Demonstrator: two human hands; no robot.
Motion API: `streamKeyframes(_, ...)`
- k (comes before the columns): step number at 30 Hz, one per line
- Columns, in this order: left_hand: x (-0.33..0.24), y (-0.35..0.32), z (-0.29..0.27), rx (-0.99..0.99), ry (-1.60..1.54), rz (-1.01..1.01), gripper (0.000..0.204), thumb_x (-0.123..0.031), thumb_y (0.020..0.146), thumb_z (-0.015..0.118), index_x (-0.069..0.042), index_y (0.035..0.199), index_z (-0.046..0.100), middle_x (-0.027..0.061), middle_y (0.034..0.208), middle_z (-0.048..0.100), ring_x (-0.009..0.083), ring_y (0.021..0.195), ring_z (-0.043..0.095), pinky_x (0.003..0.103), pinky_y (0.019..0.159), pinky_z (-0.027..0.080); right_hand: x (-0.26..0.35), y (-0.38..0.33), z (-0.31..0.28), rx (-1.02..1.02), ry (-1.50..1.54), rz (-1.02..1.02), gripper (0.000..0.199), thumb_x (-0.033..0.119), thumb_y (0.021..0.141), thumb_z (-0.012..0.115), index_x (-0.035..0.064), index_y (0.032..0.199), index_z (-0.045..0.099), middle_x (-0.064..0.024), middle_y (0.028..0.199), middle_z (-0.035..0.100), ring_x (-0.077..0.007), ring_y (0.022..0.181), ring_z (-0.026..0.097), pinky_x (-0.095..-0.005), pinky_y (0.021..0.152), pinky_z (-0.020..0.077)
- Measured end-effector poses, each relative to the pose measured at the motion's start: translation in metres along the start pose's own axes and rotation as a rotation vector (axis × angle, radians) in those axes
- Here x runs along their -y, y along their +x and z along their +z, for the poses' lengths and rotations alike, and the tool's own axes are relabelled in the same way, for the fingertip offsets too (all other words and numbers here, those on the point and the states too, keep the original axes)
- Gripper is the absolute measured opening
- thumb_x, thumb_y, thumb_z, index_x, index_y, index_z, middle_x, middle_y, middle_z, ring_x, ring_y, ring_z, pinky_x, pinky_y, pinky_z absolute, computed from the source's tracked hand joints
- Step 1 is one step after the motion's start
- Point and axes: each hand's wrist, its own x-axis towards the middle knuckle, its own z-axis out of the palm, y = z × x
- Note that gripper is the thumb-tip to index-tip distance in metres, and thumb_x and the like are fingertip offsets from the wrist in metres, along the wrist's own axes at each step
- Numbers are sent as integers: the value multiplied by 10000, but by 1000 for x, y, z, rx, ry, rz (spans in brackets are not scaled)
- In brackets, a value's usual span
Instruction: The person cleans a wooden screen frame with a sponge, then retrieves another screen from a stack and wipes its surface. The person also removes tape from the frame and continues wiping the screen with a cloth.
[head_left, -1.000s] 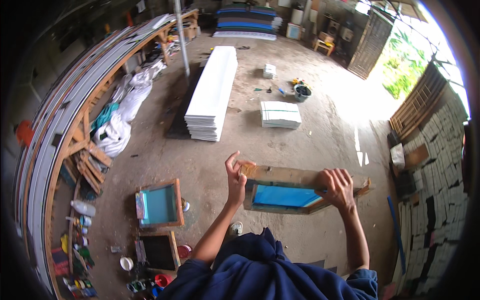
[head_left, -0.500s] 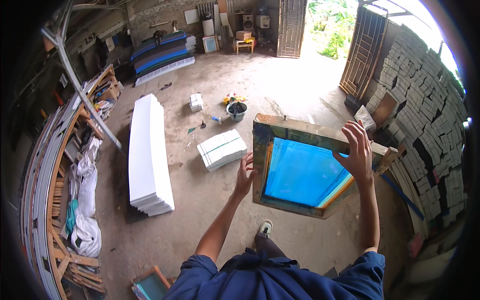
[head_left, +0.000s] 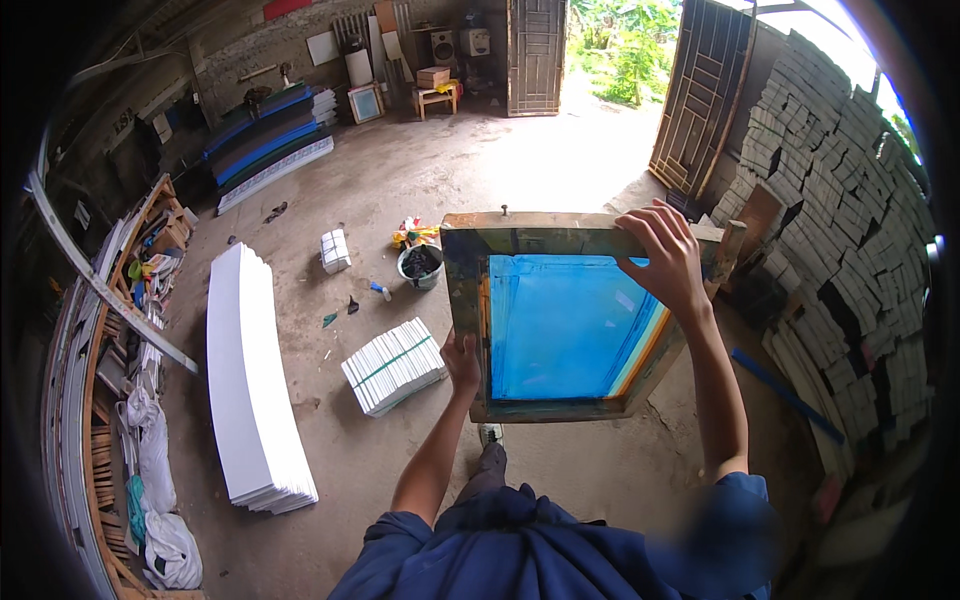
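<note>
The screen (head_left: 565, 325) may tilt in your right fingers (head_left: 655, 228), which pinch its top, if your left fingers (head_left: 459, 350), closure unclear, slip off its side.

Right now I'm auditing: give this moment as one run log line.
held: blue rectangular wood-framed screen | left hand: at left edge | right hand: over top edge | nearby: green-strapped white bundle

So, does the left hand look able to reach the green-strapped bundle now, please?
Probably not: the left hand is at the left edge of the frame, and the bundle lies on the floor, seemingly too low without bending.
</note>
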Motion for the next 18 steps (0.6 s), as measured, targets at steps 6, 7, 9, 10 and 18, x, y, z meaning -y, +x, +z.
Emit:
streamKeyframes(6, 18, 134, 97, 26, -275, -166, 450, -340, 917, 524, 87, 1049, 577, 128, 935, 646, 155, 860, 564, 317, 798, 431, -125, 55, 137, -2, -22, -5, 321, 153, 714, 694, 96, 1017, 607, -50, 978, 615, -217, 925, 595, -343, 788, 512)
streamKeyframes(7, 19, 154, 115, 25, -284, -204, 508, -401, 910, 532, 91, 1026, 578, 134, 921, 640, 158, 861, 557, 317, 803, 427, -150, 65, 158, 35, -29, 14, 340, 159, 725, 693, 97, 1047, 604, -61, 1018, 605, -225, 976, 582, -342, 825, 501)
streamKeyframes(9, 22, 196, 157, 2, -309, -263, 564, -468, 893, 538, 83, 1007, 580, 120, 876, 628, 158, 837, 540, 326, 797, 424, -195, 82, 196, 15, -36, 64, 458, 176, 706, 735, 98, 1124, 567, -75, 1140, 551, -250, 1093, 518, -373, 914, 448)
streamKeyframes(10, 23, 215, 174, -13, -290, -270, 630, -541, 871, 530, 79, 978, 569, 88, 819, 590, 161, 808, 508, 331, 795, 413, -217, 91, 211, 0, -38, 89, 518, 185, 696, 757, 98, 1162, 549, -83, 1201, 523, -262, 1151, 486, -389, 959, 422)
streamKeyframes(18, 23, 383, 288, -26, -471, -532, 822, -633, 873, 428, 48, 1332, 385, 133, 1308, 458, 205, 1204, 412, 327, 1025, 284, -387, -29, 302, -55, 178, 797, 527, 345, 862, 614, 50, 1266, 448, -163, 1237, 453, -310, 1157, 467, -426, 964, 384)
